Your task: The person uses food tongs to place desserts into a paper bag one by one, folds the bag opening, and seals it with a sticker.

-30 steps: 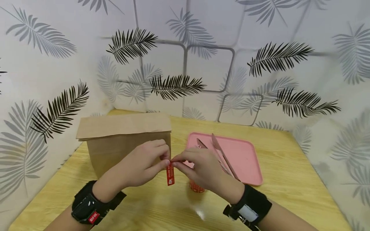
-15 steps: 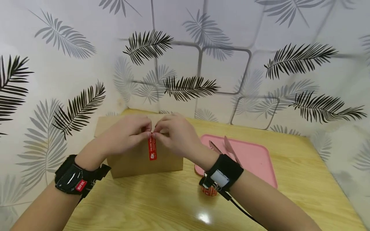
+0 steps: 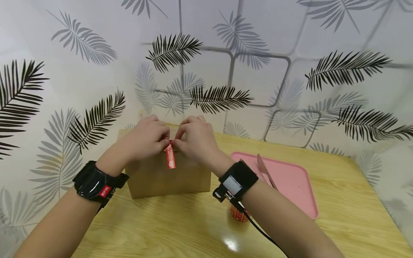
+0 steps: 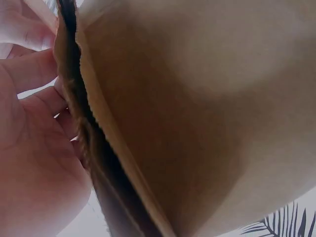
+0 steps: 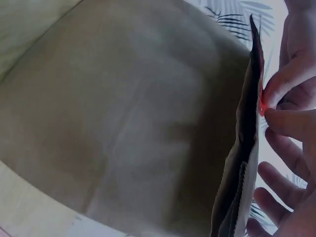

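A red sticker strip (image 3: 170, 157) with white print hangs down over the front of the brown paper bag (image 3: 171, 181), at its folded top. My left hand (image 3: 150, 138) pinches the strip's upper end from one side, thumb against forefinger. From the other side my right hand (image 3: 196, 139) pinches the same end, fingertips close to the left ones. In the right wrist view, red sticker (image 5: 263, 103) shows between the fingertips right at the bag's (image 5: 123, 108) folded edge. The left wrist view shows the hand (image 4: 34, 133) behind the fold's jagged paper edge (image 4: 94, 106).
On the wooden table (image 3: 348, 200), a pink tray (image 3: 293, 182) lies to the right, bearing a long knife-like utensil (image 3: 264, 168). A red patterned round object (image 3: 239, 214) is partly hidden beneath my right forearm. A leaf-patterned wall (image 3: 206, 64) rises behind.
Both hands have carried the sticker from beside the bag's right edge up and left to its folded top. The strip's lower end now tilts slightly. The head view has turned left.
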A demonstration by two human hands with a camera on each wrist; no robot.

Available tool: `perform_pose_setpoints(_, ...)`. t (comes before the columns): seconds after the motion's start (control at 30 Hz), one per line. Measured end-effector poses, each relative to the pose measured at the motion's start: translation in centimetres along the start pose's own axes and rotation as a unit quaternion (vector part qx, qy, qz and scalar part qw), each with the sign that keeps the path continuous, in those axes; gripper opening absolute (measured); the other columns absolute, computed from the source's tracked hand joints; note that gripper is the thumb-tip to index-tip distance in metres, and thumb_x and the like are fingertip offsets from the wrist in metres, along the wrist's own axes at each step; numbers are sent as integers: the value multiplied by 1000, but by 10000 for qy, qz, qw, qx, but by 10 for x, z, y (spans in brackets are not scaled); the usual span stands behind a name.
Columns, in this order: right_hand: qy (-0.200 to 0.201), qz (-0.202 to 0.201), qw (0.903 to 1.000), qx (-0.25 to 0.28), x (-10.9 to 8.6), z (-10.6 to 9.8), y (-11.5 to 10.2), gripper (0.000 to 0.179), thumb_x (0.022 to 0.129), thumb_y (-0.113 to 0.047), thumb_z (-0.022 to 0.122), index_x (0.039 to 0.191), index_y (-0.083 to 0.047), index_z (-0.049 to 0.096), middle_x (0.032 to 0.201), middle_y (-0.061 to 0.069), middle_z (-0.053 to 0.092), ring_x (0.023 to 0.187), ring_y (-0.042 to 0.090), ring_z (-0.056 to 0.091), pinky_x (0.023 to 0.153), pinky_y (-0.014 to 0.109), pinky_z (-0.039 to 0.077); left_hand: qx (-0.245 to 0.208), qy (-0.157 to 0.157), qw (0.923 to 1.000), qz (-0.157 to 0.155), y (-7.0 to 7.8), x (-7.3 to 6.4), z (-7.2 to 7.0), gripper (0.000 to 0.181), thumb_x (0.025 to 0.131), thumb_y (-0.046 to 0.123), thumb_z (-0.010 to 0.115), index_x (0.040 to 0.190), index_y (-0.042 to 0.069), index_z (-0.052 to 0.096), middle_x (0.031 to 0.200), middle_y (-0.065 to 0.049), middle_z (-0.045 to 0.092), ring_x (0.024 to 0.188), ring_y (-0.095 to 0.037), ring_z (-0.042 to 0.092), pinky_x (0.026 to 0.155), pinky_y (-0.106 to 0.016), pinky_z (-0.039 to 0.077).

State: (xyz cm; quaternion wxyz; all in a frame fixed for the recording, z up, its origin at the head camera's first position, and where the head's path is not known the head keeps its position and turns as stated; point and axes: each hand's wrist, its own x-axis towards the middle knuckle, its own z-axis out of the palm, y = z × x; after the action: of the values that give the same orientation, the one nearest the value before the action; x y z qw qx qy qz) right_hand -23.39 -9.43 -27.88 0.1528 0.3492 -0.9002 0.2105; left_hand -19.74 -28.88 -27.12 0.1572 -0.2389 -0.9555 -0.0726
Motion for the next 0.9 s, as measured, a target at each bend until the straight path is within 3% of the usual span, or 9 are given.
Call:
perform_pose_setpoints(0.07,2,184,9998,22,3,1,0,18,92,-37,78,98,-20,79,120,0,69,117,25,56,94,49,48,136,33,9999,6,-1,0,0,18,93,12,67,75,14,63,76,-2,59,88,-29,50,81,-42,37)
perform_pose_setpoints(0.23,-298,437,9985,-136,11,5,3,48,93,-44,75,134,-20,66,127,3,70,118,26,59,101,51,46,317,144,9993,-104,-4,0,2,14,92,15,71,79,14,66,80,-2,63,92,-30,52,83,-44,39)
perform_pose_setpoints(0.3,-437,471,9975,-301,14,8,3,52,94,-48,73,139,-23,63,129,2,71,117,25,62,104,51,44,331,188,9991,-167,-5,-1,4,14,91,16,73,79,14,67,80,-2,64,91,-29,52,83,-44,39)
perform_pose_setpoints(0.43,-450,482,9964,-523,15,15,3,47,95,-48,72,134,-23,68,124,1,73,112,24,63,104,51,43,393,423,9980,-240,-8,-2,14,14,90,18,76,79,14,69,81,-3,66,86,-28,49,82,-45,39)
perform_pose_setpoints(0.7,-318,473,9966,-597,13,25,2,39,95,-42,75,126,-20,70,120,2,73,112,26,62,108,52,41,619,1378,9874,-466,-7,-9,38,21,85,21,82,74,10,69,74,-5,66,82,-29,51,74,-45,40)
perform_pose_setpoints(0.9,-231,533,9960,-678,13,31,0,37,95,-42,75,124,-21,70,116,1,74,109,25,63,104,50,42,857,1700,9801,-555,-3,-14,42,29,85,24,85,72,10,64,71,-6,61,82,-30,53,72,-43,38)
